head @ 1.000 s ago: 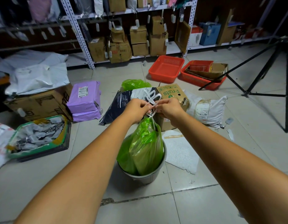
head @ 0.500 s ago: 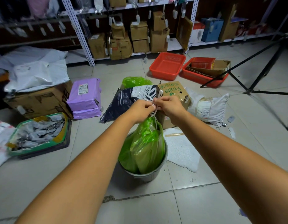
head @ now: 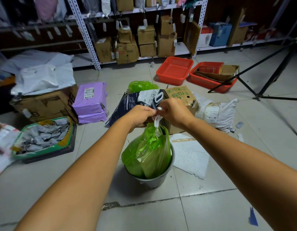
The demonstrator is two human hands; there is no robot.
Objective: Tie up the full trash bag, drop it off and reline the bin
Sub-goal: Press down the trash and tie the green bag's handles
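Observation:
A full green trash bag (head: 149,152) stands in a grey round bin (head: 154,180) on the tiled floor in the middle. Its neck is gathered up, and white drawstrings (head: 157,120) come out of the top. My left hand (head: 139,116) and my right hand (head: 173,112) meet just above the bag, and each pinches the white strings between fingers and thumb. The strings are bunched tight between the hands. A second crumpled green bag (head: 141,85) lies on the floor behind.
Beyond the bin lie a dark mailer (head: 136,102), a "Fruits" carton (head: 181,97) and a white parcel (head: 219,114). Purple parcels (head: 91,100) and a green-edged box of clips (head: 42,137) sit left. Red baskets (head: 175,70), shelving and a black tripod (head: 269,80) stand behind and right. White foam sheet (head: 189,155) lies beside the bin.
The loose white string loops seen above my hands earlier have been drawn in tight between my fingers. Both hands stay together above the bag's neck.

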